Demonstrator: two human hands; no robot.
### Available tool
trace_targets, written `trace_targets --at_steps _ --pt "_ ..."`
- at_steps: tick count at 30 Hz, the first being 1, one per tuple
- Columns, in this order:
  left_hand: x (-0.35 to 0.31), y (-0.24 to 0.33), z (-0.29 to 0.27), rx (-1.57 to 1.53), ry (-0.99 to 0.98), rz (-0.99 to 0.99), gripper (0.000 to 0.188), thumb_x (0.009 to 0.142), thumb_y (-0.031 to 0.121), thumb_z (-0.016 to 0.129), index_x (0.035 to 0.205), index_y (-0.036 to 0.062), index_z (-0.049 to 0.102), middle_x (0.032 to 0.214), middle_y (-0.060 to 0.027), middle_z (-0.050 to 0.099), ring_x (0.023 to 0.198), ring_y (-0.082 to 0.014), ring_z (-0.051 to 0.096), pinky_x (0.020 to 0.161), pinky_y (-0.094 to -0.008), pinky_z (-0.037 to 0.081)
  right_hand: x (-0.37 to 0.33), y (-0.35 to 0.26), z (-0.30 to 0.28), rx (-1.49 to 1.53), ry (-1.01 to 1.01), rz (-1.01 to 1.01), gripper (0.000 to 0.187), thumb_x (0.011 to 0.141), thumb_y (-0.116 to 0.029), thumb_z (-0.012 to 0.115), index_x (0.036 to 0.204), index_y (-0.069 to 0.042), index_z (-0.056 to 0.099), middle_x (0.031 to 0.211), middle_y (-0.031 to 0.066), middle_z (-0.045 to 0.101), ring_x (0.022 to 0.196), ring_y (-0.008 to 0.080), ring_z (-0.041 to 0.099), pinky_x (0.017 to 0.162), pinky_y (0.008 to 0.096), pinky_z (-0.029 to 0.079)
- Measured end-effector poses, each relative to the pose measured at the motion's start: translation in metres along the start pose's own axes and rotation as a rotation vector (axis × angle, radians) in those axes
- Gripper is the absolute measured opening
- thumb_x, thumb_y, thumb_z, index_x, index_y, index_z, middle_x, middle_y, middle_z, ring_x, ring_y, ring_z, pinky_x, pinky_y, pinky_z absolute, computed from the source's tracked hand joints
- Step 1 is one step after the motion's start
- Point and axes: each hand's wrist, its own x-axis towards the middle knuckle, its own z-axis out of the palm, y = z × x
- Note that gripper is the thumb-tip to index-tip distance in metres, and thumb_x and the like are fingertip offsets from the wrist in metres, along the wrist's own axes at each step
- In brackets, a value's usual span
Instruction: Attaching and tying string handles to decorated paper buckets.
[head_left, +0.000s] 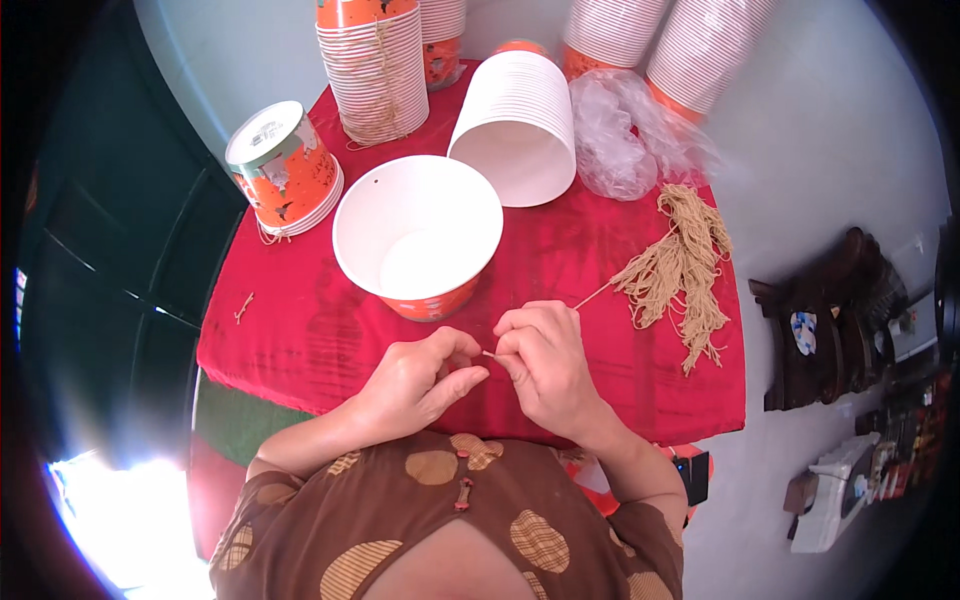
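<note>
Cloth (pixel 300 350), deep red and softly creased, covers the surface (pixel 690 410). At the back right, tall stacks (pixel 705 50) of white, orange-printed tubs, apparently paperboard, lean in ridged columns; no cord shows on them. A ribbed stack (pixel 350 85) at the back left has tan cord (pixel 382 65) down its side, so those tubs look at least partly finished. Near the middle, a smooth white stack (pixel 515 105) lies on its side, seemingly uncorded. Just before it, a round open tub (pixel 420 215) stands upright; nothing passes through the hole-like dot (pixel 376 182) near its rim, so it appears not yet corded. The upturned stack (pixel 290 180) at left shows cord by its lowest rims. Crumpled clear plastic (pixel 610 150) sits beside a fibrous, looped cord bundle (pixel 680 255). The right hand's (pixel 548 360) fingers pinch a thin strand (pixel 594 296) running from that bundle, its short end pointing toward the left hand (pixel 420 375). There the fingers curl, thumb apart; I cannot tell whether they touch it. A tiny scrap (pixel 244 307) lies at far left.
</note>
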Motion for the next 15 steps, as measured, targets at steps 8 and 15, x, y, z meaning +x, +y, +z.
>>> trace_targets --at_steps 8,15 --pt "0.001 -0.005 0.003 -0.075 -0.062 0.006 0.013 0.098 0.010 0.057 0.089 0.0002 0.057 0.066 -0.0044 0.058 0.059 -0.0099 0.056 0.053 -0.0267 0.045 -0.005 -0.005 0.005 0.071 -0.035 0.029 0.016 0.076 -0.002 0.068 0.087 -0.005 0.057 0.090 0.0082 0.060 0.084 0.0274 0.057 0.073 0.0384 0.042" --pt "-0.003 -0.002 -0.008 -0.174 -0.058 -0.167 0.013 0.099 0.009 0.054 0.087 0.0021 0.054 0.068 -0.0021 0.057 0.061 -0.0070 0.052 0.055 -0.0244 0.044 -0.010 -0.007 0.003 0.158 -0.057 0.117 0.009 0.080 -0.003 0.071 0.085 -0.004 0.063 0.071 0.0086 0.060 0.061 0.0242 0.058 0.059 0.0360 0.043"
